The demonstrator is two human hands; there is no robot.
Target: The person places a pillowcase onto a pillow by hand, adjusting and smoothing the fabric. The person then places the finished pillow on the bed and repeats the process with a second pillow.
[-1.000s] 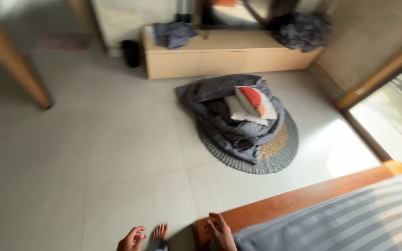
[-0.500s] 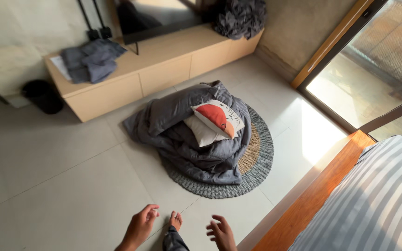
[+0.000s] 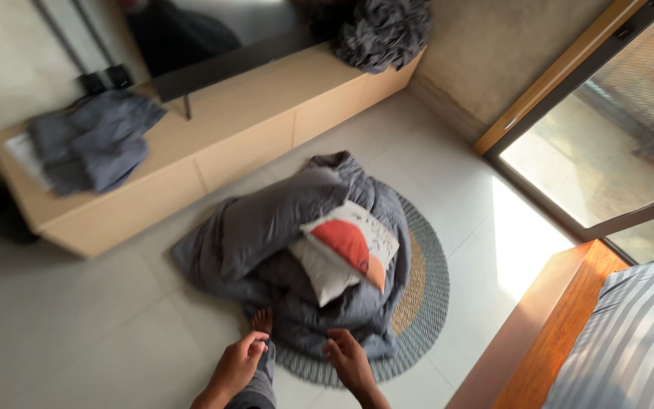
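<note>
Both hands empty, fingers loosely curled: left hand (image 3: 238, 366) and right hand (image 3: 347, 361) hovered just short of crumpled grey duvet (image 3: 281, 235) on round woven rug (image 3: 427, 288).

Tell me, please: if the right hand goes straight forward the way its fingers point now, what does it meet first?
Most likely the grey duvet heaped on the round rug. The right hand points at its near edge; the depth is hard to judge.
</note>
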